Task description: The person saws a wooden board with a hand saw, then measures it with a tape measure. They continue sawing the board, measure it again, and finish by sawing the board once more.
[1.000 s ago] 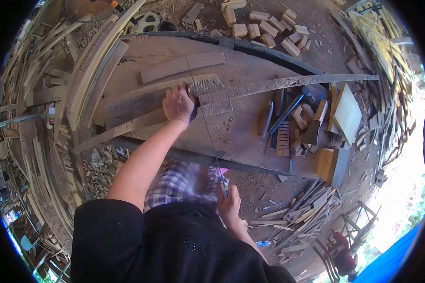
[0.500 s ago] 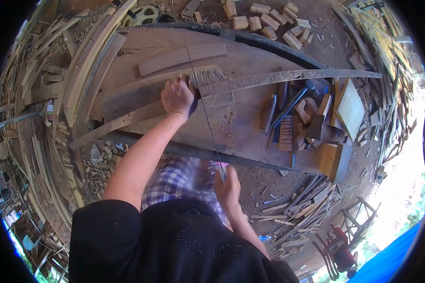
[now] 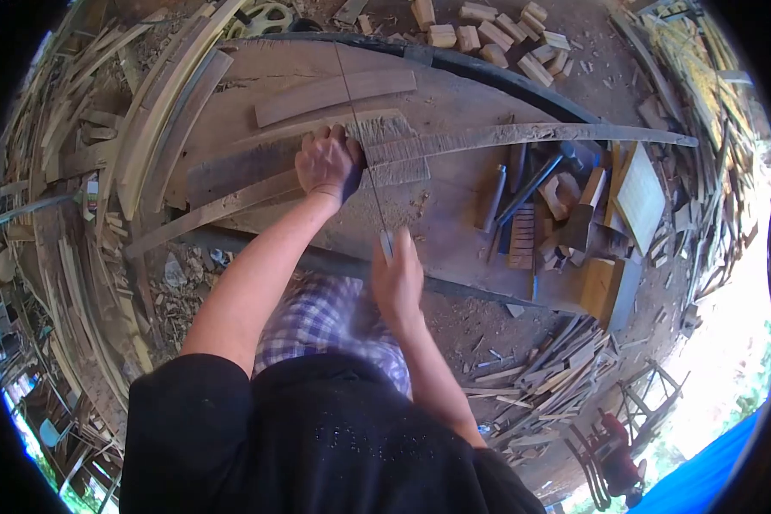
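Left hand (image 3: 325, 163) pins plank (image 3: 231, 176), right hand (image 3: 396, 278) grips saw (image 3: 385, 244)

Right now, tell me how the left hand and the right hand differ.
The left hand rests on the rough plank, beside the saw blade; the right hand is closed around the saw handle. The left hand is over the workbench; the right hand is at its near edge. Both are bare.
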Demonstrator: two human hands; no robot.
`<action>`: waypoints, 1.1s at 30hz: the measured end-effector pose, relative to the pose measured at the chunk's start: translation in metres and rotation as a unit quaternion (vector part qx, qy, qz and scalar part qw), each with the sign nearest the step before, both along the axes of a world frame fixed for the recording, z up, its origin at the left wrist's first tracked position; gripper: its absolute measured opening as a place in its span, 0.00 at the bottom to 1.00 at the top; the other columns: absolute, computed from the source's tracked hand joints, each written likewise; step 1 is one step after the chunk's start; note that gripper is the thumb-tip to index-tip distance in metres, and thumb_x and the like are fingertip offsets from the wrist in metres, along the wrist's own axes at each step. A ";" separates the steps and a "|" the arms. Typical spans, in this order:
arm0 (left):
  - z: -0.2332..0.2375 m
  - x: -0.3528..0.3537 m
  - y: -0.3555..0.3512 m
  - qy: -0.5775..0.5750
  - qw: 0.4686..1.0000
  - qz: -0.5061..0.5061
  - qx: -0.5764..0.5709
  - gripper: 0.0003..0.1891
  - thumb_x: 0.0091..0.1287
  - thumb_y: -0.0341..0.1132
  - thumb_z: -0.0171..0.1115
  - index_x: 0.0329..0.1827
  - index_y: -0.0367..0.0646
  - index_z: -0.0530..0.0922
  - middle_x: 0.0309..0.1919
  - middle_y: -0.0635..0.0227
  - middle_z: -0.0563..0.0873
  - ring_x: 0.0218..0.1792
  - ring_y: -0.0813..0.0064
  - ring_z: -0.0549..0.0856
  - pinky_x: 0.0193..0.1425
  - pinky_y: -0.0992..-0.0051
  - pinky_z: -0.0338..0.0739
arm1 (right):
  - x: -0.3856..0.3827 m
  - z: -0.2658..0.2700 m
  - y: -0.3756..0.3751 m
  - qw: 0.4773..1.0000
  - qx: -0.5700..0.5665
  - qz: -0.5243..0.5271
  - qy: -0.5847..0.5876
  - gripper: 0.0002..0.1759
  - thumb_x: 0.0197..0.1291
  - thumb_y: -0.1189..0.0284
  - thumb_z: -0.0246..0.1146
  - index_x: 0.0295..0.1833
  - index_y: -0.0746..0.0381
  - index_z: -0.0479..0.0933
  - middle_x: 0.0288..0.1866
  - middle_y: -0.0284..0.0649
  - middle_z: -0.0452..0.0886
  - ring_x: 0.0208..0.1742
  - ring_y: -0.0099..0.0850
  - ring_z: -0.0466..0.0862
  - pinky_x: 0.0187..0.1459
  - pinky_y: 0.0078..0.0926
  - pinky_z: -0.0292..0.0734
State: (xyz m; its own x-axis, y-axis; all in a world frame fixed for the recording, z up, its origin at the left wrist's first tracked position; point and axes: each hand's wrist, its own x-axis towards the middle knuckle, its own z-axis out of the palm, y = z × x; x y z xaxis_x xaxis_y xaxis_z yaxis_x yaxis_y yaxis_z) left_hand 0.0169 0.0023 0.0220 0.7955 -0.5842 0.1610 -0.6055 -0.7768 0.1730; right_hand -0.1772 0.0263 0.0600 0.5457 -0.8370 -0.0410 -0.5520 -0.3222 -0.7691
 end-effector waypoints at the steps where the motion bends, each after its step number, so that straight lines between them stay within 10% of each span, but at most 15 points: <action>1: 0.005 0.001 -0.001 -0.006 1.000 -0.004 -0.002 0.13 0.62 0.43 0.56 0.41 0.47 0.83 0.41 0.63 0.86 0.45 0.60 0.84 0.45 0.60 0.81 | 0.003 -0.001 0.001 1.000 0.001 0.000 -0.007 0.10 0.62 0.73 0.65 0.37 0.66 0.70 0.34 0.53 0.77 0.34 0.55 0.80 0.33 0.48 0.76; 7: -0.001 0.005 -0.002 0.023 1.000 0.005 0.019 0.13 0.61 0.44 0.58 0.41 0.48 0.84 0.41 0.64 0.86 0.46 0.60 0.84 0.46 0.60 0.81 | -0.105 0.013 0.058 0.997 0.053 0.010 0.060 0.12 0.63 0.72 0.63 0.48 0.67 0.73 0.37 0.56 0.79 0.40 0.60 0.81 0.38 0.50 0.77; 14: 0.006 0.005 0.000 0.007 1.000 -0.014 0.027 0.13 0.61 0.44 0.58 0.41 0.48 0.84 0.42 0.64 0.86 0.46 0.60 0.84 0.46 0.60 0.81 | 0.011 -0.006 -0.001 1.000 -0.006 0.014 0.003 0.11 0.62 0.74 0.64 0.44 0.66 0.69 0.37 0.55 0.77 0.38 0.57 0.80 0.36 0.46 0.77; 33: 0.011 0.002 -0.002 0.087 0.996 0.002 0.022 0.15 0.63 0.42 0.57 0.47 0.46 0.83 0.44 0.61 0.85 0.49 0.58 0.82 0.50 0.59 0.80 | -0.084 0.011 0.062 0.997 0.065 -0.018 0.038 0.11 0.64 0.70 0.63 0.42 0.66 0.71 0.32 0.58 0.78 0.36 0.62 0.80 0.35 0.51 0.75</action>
State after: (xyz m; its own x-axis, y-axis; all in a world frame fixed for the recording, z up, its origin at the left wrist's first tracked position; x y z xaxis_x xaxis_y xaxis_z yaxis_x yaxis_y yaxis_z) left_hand 0.0191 0.0006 0.0328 0.8116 -0.5843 -0.0044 -0.5662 -0.7883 0.2406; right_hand -0.2615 0.0879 0.0712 0.5068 -0.8408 -0.1902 -0.6190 -0.2014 -0.7591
